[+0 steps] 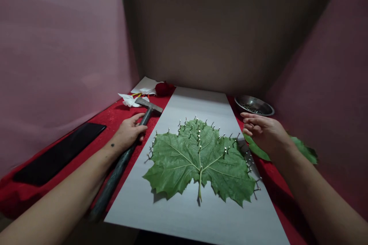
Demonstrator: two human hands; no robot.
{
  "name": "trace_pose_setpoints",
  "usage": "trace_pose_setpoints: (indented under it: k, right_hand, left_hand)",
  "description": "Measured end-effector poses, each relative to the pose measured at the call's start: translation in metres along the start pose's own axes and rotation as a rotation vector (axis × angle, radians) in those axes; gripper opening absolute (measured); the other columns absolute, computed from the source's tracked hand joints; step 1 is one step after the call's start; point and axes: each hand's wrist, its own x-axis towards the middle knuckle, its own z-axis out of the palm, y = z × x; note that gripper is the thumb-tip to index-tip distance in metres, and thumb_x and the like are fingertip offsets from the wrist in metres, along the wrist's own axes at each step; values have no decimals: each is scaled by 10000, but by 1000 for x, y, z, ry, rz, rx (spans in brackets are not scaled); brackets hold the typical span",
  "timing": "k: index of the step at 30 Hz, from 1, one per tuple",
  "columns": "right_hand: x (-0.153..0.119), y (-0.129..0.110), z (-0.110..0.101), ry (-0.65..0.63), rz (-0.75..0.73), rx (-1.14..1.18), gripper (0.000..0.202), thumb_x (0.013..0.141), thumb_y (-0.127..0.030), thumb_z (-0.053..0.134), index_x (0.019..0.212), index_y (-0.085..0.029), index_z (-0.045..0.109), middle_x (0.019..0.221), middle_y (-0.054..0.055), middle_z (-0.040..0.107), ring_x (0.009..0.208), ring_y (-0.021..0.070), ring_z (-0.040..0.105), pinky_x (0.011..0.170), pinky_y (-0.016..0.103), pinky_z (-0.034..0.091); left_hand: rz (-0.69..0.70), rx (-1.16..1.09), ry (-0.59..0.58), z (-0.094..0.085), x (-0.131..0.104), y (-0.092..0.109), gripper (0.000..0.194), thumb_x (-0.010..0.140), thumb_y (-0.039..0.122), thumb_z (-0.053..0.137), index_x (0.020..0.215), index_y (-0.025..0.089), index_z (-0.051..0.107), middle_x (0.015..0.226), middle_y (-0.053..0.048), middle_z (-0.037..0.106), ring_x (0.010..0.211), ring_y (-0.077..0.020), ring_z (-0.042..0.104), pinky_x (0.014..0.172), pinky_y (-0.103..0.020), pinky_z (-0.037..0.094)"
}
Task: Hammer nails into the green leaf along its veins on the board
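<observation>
A large green lobed leaf [178, 160] lies flat on a long white board [198, 101]. Several nails [199, 136] stand along its upper and side edges and down its midrib. To the left, a hammer [120, 164] with a dark handle rests on the red cloth. My left hand [130, 131] is closed around its handle, just below the head. My right hand [263, 130] is over the board's right edge, in front of a metal bowl [254, 105] holding small dark nails. Its fingers are curled together, and what they hold, if anything, is hidden.
A black phone-like slab [59, 153] lies at left on the red cloth [115, 116]. Crumpled white tissue [129, 100] and a red ball of yarn [163, 88] sit at the back left. Another green leaf [304, 149] is partly behind my right forearm. Pink walls [66, 46] enclose both sides.
</observation>
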Motion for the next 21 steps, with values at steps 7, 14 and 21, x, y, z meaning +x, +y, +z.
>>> trace_pose_setpoints:
  k: [7, 14, 21]
  right_hand:
    - [11, 14, -22, 19, -61, -92, 260, 678, -382, 715, 797, -151, 700, 628, -7, 532, 487, 57, 439, 401, 194, 336]
    - [4, 19, -10, 31, -121, -200, 275, 606, -345, 774, 782, -148, 699, 577, -10, 555, 443, 64, 438, 374, 214, 330]
    - [1, 18, -5, 49, -107, -196, 296, 540, -291, 812, 726, -173, 614, 551, -40, 549, 403, 69, 468, 337, 204, 346]
  left_hand:
    - [-13, 7, 17, 1, -1, 2, 761, 659, 213, 604, 1360, 36, 370, 377, 75, 494, 331, -111, 449, 353, -192, 376]
    - [-17, 30, 20, 0, 1, 0, 748, 643, 240, 622, 1340, 68, 413, 410, 61, 530, 352, -111, 466, 363, -188, 372]
    - [-17, 45, 18, 0, 1, -1, 756, 649, 266, 626, 1346, 75, 405, 406, 67, 522, 355, -113, 458, 375, -196, 363]
